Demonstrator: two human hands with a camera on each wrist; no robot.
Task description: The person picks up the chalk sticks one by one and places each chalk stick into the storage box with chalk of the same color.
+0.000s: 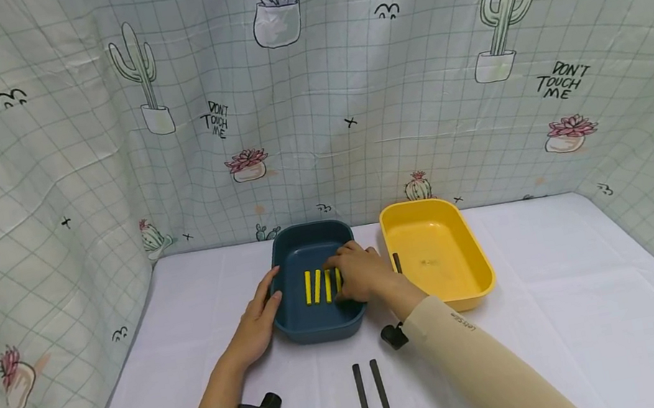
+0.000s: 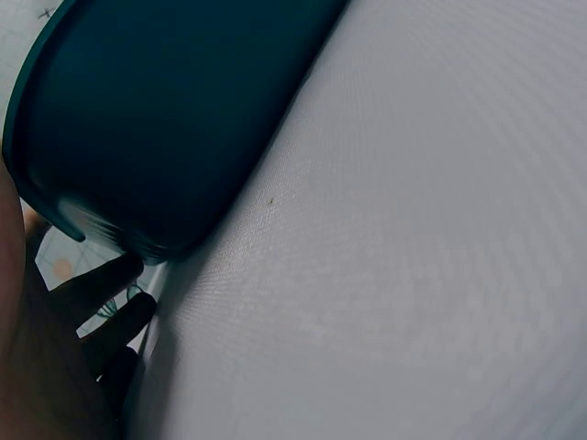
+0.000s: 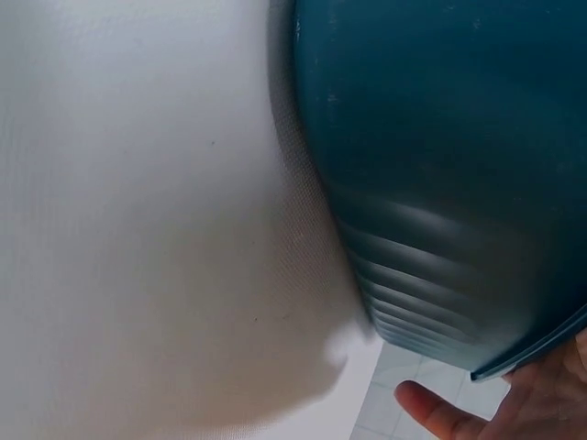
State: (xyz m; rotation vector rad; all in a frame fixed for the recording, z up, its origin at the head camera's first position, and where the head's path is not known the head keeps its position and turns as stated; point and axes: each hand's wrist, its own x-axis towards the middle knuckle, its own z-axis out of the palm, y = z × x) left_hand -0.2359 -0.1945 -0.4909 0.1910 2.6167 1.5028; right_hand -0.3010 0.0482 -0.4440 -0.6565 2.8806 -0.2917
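Observation:
My left hand (image 1: 258, 322) rests against the left side of a dark blue bin (image 1: 324, 333), its fingers fairly straight. In the left wrist view, those fingers (image 2: 119, 325) spread beside the bin's outer wall (image 2: 174, 119). My right hand (image 1: 361, 271) reaches over the bin's right rim, and its finger and thumb pinch a yellow stick (image 1: 338, 279) by its ends. More yellow sticks (image 1: 317, 286) lie side by side to its left on the bin floor. In the right wrist view, the right hand (image 3: 541, 403) shows partly past the rim, the stick hidden there.
On the right stands a yellow bin (image 1: 476, 265) with a dark stick (image 1: 397, 263) along its left side. Two black sticks (image 1: 361, 391) lie upright side by side on the white tablecloth (image 1: 558, 323) in front. A patterned curtain (image 1: 339, 85) hangs behind.

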